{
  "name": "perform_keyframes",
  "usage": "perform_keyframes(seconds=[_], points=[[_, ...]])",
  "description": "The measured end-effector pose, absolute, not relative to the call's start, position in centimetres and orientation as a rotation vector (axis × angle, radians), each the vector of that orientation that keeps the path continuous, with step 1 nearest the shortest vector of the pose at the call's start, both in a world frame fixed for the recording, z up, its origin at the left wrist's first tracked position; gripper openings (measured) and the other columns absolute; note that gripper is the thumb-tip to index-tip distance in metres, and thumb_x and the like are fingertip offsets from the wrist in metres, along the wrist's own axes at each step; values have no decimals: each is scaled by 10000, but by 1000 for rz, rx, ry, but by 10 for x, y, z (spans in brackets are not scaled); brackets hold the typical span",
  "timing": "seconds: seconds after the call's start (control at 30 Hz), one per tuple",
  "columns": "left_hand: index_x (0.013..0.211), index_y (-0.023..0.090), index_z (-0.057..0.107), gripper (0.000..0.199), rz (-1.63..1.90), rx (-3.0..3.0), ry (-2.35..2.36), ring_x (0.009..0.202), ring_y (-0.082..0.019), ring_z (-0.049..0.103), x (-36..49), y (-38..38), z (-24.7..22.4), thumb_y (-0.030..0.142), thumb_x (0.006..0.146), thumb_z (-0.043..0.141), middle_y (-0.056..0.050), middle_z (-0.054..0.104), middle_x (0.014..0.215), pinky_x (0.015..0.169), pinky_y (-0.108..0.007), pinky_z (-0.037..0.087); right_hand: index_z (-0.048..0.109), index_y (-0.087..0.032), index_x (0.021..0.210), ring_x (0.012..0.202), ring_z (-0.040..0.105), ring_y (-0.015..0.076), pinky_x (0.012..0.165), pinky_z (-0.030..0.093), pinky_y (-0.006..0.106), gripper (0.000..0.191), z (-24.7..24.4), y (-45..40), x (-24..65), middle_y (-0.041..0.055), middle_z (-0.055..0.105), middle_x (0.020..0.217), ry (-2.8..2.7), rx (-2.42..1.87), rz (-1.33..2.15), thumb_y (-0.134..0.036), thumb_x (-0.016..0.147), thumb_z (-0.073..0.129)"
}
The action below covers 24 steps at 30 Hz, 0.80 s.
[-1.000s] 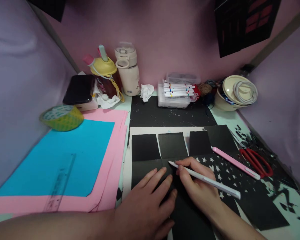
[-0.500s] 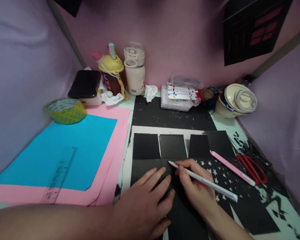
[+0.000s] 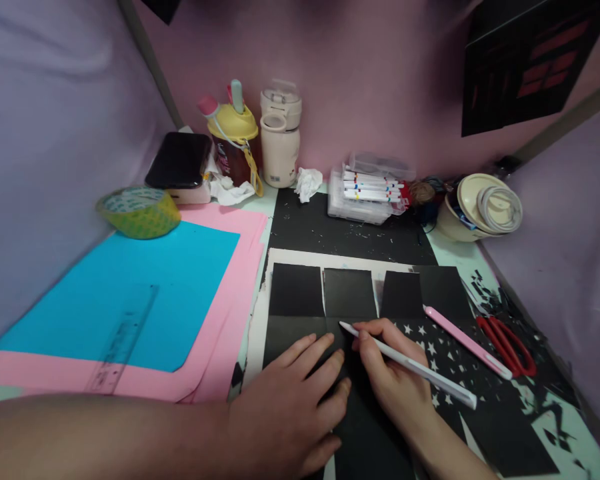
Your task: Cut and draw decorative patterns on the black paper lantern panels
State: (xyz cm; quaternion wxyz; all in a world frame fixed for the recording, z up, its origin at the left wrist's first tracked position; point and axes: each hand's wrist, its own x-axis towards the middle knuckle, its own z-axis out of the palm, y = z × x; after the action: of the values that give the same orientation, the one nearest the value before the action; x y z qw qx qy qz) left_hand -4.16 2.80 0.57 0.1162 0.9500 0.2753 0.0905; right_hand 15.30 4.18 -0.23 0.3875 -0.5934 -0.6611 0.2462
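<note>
Black card [image 3: 295, 333] with cut flaps along its far side lies in front of me on a white sheet [image 3: 258, 330]. My left hand [image 3: 300, 400] rests flat on the card with its fingers spread. In my right hand [image 3: 395, 367] is a slim white pen [image 3: 420, 371], held in a writing grip. Its tip is at the card, just below the middle flap [image 3: 350, 293]; whether it touches I cannot tell. Right of that hand, a pink pen-shaped cutter [image 3: 467, 342] lies on black paper with small cut-out stars [image 3: 431, 348].
Red-handled scissors [image 3: 507, 347] and black scraps lie at the right. Blue paper [image 3: 130, 300], a clear ruler [image 3: 123, 343] and a tape roll [image 3: 140, 213] rest on pink sheets at the left. Bottles [image 3: 280, 143], markers [image 3: 373, 190] and a cream bowl [image 3: 460, 223] stand along the back.
The whole view has shifted slightly, with the background things now a little farther right. Both hands keep nearly the same pose, and the pen stays in my right hand.
</note>
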Motion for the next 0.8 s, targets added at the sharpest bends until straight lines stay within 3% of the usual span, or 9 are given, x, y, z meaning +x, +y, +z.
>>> perform_keyframes(seconds=[0.3,0.8], points=[[1305,162,516,509,271,2788,790,1367,-371,325,-43,27,5,481,909,506,-168,455,1418,1089,-524,319,594,-222,707,511,570,128,500,446,223,207,-1,41,155,-28,605,578,-1701,-1505,664,-248,889,499],[1298,146,521,502,293,2789,780,1355,-375,340,-43,28,5,478,923,490,-165,461,1414,1091,-520,299,649,-202,820,533,581,106,520,455,198,167,-5,40,155,-22,655,650,-1651,-1531,698,-270,906,524]])
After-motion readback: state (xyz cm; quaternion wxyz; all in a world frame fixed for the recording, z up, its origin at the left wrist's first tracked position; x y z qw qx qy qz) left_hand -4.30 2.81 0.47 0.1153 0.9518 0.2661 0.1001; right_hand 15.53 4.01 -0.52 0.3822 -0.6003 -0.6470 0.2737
